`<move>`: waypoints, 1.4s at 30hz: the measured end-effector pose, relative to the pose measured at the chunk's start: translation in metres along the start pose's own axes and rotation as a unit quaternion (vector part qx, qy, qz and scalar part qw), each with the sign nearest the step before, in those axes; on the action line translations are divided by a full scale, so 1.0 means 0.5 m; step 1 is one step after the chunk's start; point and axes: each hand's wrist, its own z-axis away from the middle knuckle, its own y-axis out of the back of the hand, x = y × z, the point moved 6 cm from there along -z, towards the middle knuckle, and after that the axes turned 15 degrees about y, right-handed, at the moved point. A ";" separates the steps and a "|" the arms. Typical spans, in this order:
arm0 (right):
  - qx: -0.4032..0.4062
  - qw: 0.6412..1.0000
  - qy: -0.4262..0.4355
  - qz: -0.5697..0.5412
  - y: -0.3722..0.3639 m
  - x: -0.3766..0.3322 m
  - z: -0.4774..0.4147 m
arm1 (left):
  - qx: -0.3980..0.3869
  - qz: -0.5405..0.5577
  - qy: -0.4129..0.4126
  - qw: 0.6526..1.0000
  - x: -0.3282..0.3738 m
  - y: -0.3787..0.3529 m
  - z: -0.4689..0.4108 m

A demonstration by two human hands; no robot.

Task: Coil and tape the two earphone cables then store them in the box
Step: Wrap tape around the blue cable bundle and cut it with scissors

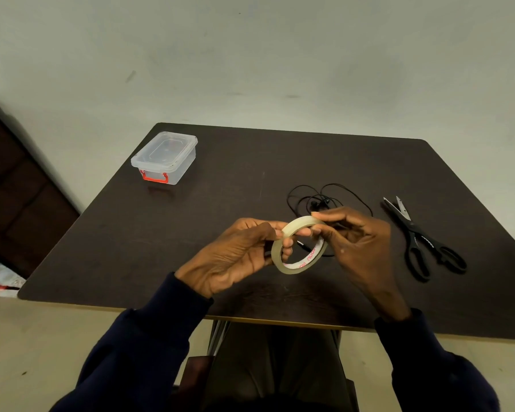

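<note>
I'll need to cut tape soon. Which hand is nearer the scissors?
Right. The right hand holds the tape roll a short way left of the scissors; the left hand grips the roll's other side, further from them.

Dark matt tabletop (pixel 191 233). Clear glossy plastic box (pixel 164 157), red plastic latch. Translucent glossy tape roll (pixel 280 248). Scissors (pixel 419 236): shiny metal blades, black plastic handles. Thin black rubbery cable (pixel 324 197).

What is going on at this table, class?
A person holds a roll of clear sticky tape above the dark brown table: the left grip holds it, the right grip pinches its top edge. Black earphone cables lie loose behind. Black scissors lie open at right; the clear plastic box with a red latch stands closed, far left.
</note>
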 end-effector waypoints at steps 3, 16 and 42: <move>0.008 1.000 0.001 0.002 0.000 -0.002 0.000 | -0.008 0.002 -0.001 1.000 -0.001 0.000 -0.001; 0.210 0.971 -0.098 -0.063 -0.018 -0.008 0.023 | 0.027 0.107 -0.137 0.984 -0.025 -0.024 -0.008; -0.073 0.992 -0.100 -0.023 -0.039 -0.003 0.008 | 0.161 0.031 -0.136 0.977 -0.014 0.000 0.013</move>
